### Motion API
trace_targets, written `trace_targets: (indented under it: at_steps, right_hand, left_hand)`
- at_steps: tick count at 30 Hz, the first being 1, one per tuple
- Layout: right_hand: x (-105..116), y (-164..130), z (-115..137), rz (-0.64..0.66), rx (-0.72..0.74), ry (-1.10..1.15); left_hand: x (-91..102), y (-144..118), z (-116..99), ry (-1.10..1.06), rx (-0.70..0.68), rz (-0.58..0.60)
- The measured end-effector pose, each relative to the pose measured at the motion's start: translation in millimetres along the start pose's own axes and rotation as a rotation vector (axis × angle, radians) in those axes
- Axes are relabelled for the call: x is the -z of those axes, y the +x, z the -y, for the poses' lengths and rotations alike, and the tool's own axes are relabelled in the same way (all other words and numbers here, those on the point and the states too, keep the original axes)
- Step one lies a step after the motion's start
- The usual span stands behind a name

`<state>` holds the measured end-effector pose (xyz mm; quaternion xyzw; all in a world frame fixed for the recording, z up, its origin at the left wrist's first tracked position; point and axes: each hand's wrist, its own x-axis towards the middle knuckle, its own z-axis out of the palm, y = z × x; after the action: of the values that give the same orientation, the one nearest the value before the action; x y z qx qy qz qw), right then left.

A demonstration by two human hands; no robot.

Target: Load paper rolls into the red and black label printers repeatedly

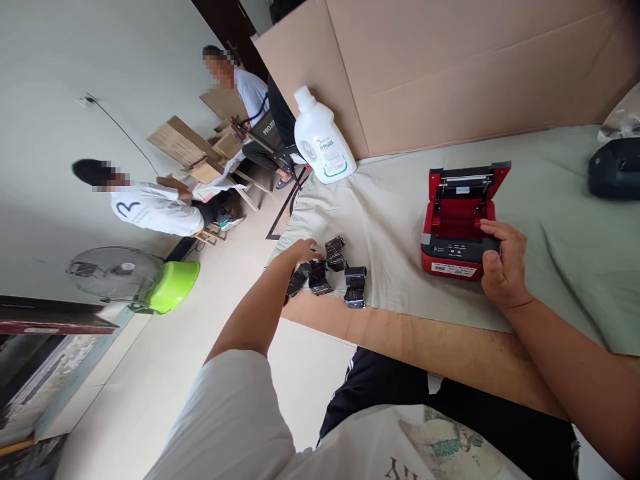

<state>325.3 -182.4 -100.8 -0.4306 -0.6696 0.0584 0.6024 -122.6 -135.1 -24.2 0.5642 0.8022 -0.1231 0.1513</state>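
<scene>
My left hand (303, 251) is at the table's left end, its fingers bent down onto a black label roll (319, 279) with a loose tail. Part of the grip is hidden by the hand itself. Close around it lie more small black rolls: one (335, 253) just to the right, another (355, 287) nearer the table edge, and one (297, 280) partly behind my wrist. My right hand (505, 261) grips the right side of a small red and black label printer (453, 257). The printer's lid is raised, and its red inner bay shows no roll.
A white detergent bottle (325, 140) stands at the back left before a tall cardboard panel (450, 67). A black device (615, 169) sits at the far right. A grey-green cloth (395, 200) covers the wooden table. Two people sit beyond, near cardboard boxes; a fan (117, 277) stands left.
</scene>
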Motion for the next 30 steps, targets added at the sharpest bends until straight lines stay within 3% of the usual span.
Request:
trace_targets:
  at_steps: [6,9,12,14,16,19,21,26,30]
  right_hand:
    - [0,1,1,0.002,0.008,-0.008]
    - [2,2,3,0.016,-0.010,-0.016]
    - [2,2,4,0.032,-0.026,-0.017]
    - [3,2,6,0.029,-0.029,-0.031]
    - [4,2,10,0.006,-0.003,-0.061]
    - [6,3,16,-0.024,0.073,-0.112]
    - [7,4,20,-0.014,0.113,-0.126]
    - [11,6,24,0.001,0.166,-0.058]
    - [14,6,23,-0.027,0.150,-0.052]
  left_hand:
    - [-9.7,-11,6,-0.025,0.029,-0.059]
    - [10.3,-24,4,-0.076,0.024,-0.144]
    - [42.2,-54,-13,-0.420,-0.086,-0.233]
    - [61.6,-83,-37,-0.732,-0.266,-0.139]
    - [74.5,-115,-71,-0.860,-0.441,0.041]
    - [77.9,-147,-132,-0.778,-0.648,0.247]
    - [71.4,-151,-172,-0.696,-0.732,0.318]
    - [50.4,-133,-250,-0.559,-0.782,0.439]
    - [42.0,-132,-281,-0.353,-0.816,0.297]
